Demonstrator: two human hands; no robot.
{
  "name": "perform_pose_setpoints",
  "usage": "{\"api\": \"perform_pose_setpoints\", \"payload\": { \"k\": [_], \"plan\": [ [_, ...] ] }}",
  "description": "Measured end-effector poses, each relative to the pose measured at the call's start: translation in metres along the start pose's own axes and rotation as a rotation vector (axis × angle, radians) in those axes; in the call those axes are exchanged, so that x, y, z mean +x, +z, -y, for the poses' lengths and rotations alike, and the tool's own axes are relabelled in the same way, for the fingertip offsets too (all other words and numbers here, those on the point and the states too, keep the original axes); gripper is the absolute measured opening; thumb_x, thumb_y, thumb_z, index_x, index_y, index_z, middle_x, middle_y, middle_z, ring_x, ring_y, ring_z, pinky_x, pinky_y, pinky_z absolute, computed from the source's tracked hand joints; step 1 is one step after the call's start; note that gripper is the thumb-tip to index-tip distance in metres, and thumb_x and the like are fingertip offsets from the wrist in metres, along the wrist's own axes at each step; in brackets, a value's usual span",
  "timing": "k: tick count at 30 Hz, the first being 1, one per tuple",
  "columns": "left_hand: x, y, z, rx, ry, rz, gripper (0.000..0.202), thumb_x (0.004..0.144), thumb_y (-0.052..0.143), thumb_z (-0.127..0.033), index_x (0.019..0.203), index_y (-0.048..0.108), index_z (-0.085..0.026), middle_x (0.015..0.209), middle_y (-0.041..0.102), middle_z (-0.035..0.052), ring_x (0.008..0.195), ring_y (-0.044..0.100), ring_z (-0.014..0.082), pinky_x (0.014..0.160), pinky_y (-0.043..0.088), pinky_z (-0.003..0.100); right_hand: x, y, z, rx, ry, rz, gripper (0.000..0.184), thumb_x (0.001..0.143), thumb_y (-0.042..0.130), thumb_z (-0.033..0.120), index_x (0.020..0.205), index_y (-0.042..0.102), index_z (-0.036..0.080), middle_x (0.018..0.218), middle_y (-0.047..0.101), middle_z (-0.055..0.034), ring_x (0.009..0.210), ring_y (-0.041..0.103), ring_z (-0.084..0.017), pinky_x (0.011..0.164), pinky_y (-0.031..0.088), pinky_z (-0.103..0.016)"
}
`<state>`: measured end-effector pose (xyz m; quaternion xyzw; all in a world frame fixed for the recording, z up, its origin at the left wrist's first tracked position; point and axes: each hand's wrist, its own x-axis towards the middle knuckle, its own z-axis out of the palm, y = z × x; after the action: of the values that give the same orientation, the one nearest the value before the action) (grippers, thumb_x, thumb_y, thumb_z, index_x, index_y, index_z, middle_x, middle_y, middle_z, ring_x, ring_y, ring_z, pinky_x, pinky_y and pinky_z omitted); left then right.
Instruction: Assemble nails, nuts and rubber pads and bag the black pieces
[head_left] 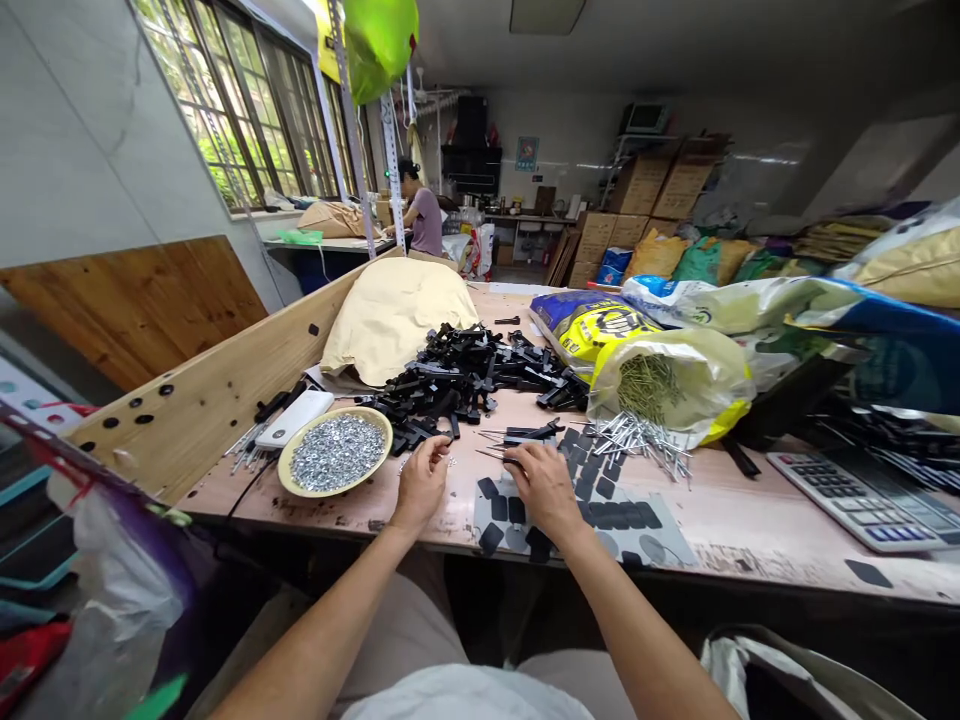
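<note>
Near mid-frame, thin dark metal rods (495,455) lie at the fingertips of the right hand (546,488), its fingers curled; I cannot tell whether it grips one. The left hand (424,482) brings thumb and fingers nearly together, any contents hidden. A brushing knuckle could scatter the rods; a leftward knock could spill the round cream bowl (322,491) of small silver metal nuts (337,450), left of centre. Counted: one bowl, one grey calculator (862,500) lower right; nuts, too many.
</note>
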<state>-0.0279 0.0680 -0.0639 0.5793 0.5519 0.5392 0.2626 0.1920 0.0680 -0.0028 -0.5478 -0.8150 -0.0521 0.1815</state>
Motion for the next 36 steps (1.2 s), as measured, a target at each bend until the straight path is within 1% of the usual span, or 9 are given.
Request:
{"api": "perform_pose_setpoints", "payload": {
  "k": [4, 9, 18, 22, 25, 27, 30, 32, 36],
  "plan": [
    [-0.013, -0.023, 0.018, 0.132, 0.014, -0.008, 0.032, 0.079, 0.046, -0.002, 0.100, 0.066, -0.017, 0.099, 0.068, 0.0083, 0.096, 0.062, 0.0229, 0.093, 0.048, 0.041, 0.023, 0.020, 0.009, -0.163, 0.002, 0.106, 0.016, 0.093, 0.063, 0.027, 0.106, 0.072, 0.025, 0.104, 0.066, -0.0100, 0.099, 0.052, -0.026, 0.084, 0.036, -0.037],
    [-0.015, -0.023, 0.015, 0.246, 0.071, 0.060, 0.028, 0.080, 0.049, -0.003, 0.094, 0.069, -0.018, 0.098, 0.067, 0.0085, 0.099, 0.058, 0.0249, 0.095, 0.045, 0.041, 0.032, 0.032, 0.003, -0.138, 0.012, 0.084, 0.009, 0.091, 0.064, 0.021, 0.086, 0.071, 0.018, 0.094, 0.063, -0.0105, 0.094, 0.052, -0.026, 0.081, 0.037, -0.037],
    [-0.003, 0.001, 0.002, 0.236, 0.034, 0.147, 0.013, 0.084, 0.058, -0.013, 0.081, 0.070, -0.018, 0.092, 0.065, 0.0105, 0.098, 0.049, 0.0281, 0.098, 0.035, 0.046, 0.008, -0.005, -0.007, 0.197, -0.015, -0.147, 0.019, 0.100, 0.048, 0.029, 0.090, 0.060, 0.019, 0.094, 0.056, -0.0063, 0.089, 0.057, -0.019, 0.083, 0.046, -0.031],
    [0.000, 0.000, -0.004, 0.088, -0.065, 0.128, 0.013, 0.080, 0.060, -0.011, 0.072, 0.066, -0.018, 0.088, 0.063, 0.0097, 0.101, 0.047, 0.0283, 0.101, 0.029, 0.048, -0.010, -0.022, -0.001, 0.380, -0.009, -0.260, 0.020, 0.099, 0.049, 0.033, 0.086, 0.058, 0.020, 0.090, 0.053, -0.0050, 0.085, 0.055, -0.019, 0.080, 0.046, -0.033],
    [0.003, -0.001, -0.013, -0.105, -0.174, 0.125, 0.010, 0.076, 0.063, -0.013, 0.068, 0.062, -0.018, 0.084, 0.060, 0.0070, 0.095, 0.048, 0.0247, 0.096, 0.034, 0.041, -0.023, -0.029, 0.007, 0.465, 0.055, -0.279, 0.022, 0.099, 0.047, 0.036, 0.086, 0.056, 0.021, 0.093, 0.054, -0.0064, 0.083, 0.056, -0.019, 0.076, 0.047, -0.032],
    [0.004, -0.001, -0.024, -0.282, -0.270, 0.163, 0.009, 0.077, 0.065, -0.024, 0.071, 0.061, -0.018, 0.078, 0.057, 0.0042, 0.081, 0.050, 0.0198, 0.082, 0.039, 0.035, -0.032, -0.032, 0.016, 0.569, 0.117, -0.224, 0.021, 0.098, 0.046, 0.038, 0.091, 0.054, 0.021, 0.094, 0.058, -0.0066, 0.077, 0.058, -0.018, 0.071, 0.048, -0.030],
    [-0.003, 0.001, -0.045, -0.574, -0.408, 0.276, 0.031, 0.073, 0.070, -0.045, 0.079, 0.060, -0.017, 0.073, 0.053, 0.0007, 0.065, 0.046, 0.0129, 0.061, 0.036, 0.026, -0.044, -0.037, 0.033, 0.678, 0.177, -0.046, 0.018, 0.099, 0.045, 0.038, 0.097, 0.051, 0.022, 0.084, 0.064, -0.0021, 0.065, 0.058, -0.015, 0.065, 0.046, -0.028],
    [-0.011, 0.001, -0.059, -0.734, -0.482, 0.346, 0.043, 0.065, 0.076, -0.052, 0.079, 0.058, -0.016, 0.072, 0.052, 0.0000, 0.063, 0.045, 0.0100, 0.057, 0.033, 0.022, -0.050, -0.040, 0.043, 0.677, 0.178, 0.026, 0.016, 0.099, 0.044, 0.037, 0.099, 0.051, 0.022, 0.077, 0.064, 0.0006, 0.065, 0.059, -0.015, 0.066, 0.044, -0.027],
    [-0.026, 0.001, -0.077, -0.932, -0.600, 0.418, 0.050, 0.056, 0.088, -0.048, 0.078, 0.058, -0.015, 0.069, 0.055, -0.0001, 0.061, 0.046, 0.0063, 0.056, 0.033, 0.017, -0.054, -0.045, 0.052, 0.594, 0.127, 0.009, 0.018, 0.100, 0.044, 0.036, 0.100, 0.054, 0.022, 0.077, 0.064, 0.0009, 0.068, 0.060, -0.015, 0.070, 0.043, -0.026]
  ]
}}
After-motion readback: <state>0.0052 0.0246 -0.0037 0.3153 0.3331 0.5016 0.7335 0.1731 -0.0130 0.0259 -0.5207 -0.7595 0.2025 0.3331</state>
